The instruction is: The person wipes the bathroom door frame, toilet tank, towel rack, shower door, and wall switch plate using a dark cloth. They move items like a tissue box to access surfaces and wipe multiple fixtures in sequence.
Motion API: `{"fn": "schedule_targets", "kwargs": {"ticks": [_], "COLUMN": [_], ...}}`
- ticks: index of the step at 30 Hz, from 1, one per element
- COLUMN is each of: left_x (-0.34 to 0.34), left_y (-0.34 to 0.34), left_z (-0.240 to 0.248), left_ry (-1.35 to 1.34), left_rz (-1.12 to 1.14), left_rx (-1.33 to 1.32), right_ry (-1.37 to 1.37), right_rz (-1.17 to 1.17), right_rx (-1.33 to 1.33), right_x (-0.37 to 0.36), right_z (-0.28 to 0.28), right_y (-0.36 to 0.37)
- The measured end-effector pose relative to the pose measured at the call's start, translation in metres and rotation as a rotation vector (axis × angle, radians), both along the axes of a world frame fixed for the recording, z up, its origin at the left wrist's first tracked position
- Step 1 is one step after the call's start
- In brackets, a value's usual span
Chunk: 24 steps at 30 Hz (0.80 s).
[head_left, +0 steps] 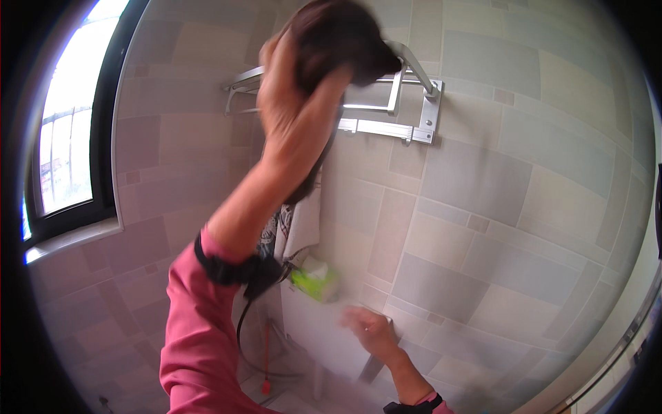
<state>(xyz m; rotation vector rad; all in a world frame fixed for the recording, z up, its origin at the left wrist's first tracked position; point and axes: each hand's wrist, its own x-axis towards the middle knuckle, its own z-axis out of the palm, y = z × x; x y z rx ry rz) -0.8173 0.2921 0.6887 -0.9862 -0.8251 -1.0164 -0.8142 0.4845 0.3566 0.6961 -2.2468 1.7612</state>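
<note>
In the head view, my left grip is raised high, thumb and fingers closed around a dark brown cloth, which is in front of the silver wall rack; I cannot tell whether they touch. My right grip is lower, blurred, fingers loosely spread, holding nothing that I can see, near a white fixture. A bright green packet sits near that fixture's upper edge.
</note>
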Motion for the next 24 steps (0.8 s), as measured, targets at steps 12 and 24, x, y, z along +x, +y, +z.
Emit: {"fn": "schedule_targets", "kwargs": {"ticks": [12, 24], "left_x": [-0.047, -0.17], "left_y": [0.006, -0.132], "left_z": [0.114, 0.127], "left_ry": [-0.58, -0.64], "left_rz": [0.535, 0.789], "left_rx": [-0.227, -0.097], "right_ry": [-0.068, 0.356], "right_rz": [-0.067, -0.528], "right_rx": [0.442, 0.514], "right_x": [-0.035, -0.082], "right_z": [-0.075, -0.148], "right_y": [0.017, 0.076]}}
